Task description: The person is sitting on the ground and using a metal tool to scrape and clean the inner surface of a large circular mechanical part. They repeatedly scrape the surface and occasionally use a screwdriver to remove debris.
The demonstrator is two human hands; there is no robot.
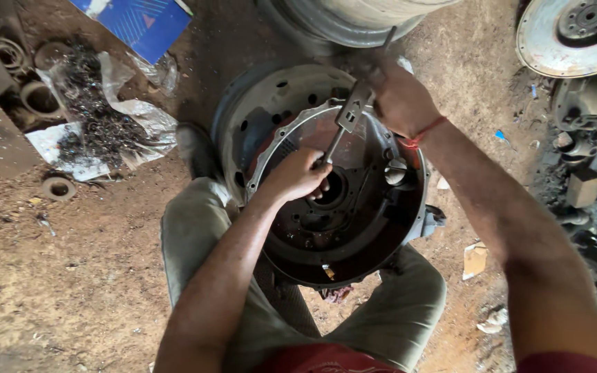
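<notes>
The round, dark, greasy metal clutch housing (340,207) sits at frame centre between our knees, steadied there. Our left hand (298,176) wraps the handle of a flat grey metal wrench (345,124); our right hand (399,97) clamps its head, pressing it in place.

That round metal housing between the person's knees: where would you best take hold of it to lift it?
Probably the pale outer rim of the clutch housing, taken from both sides with the fingers hooked over the edge. The rim faces up and lies bare on the left, while the dark middle is deep and crowded, with the left hand and right hand working a metal tool there.
</notes>
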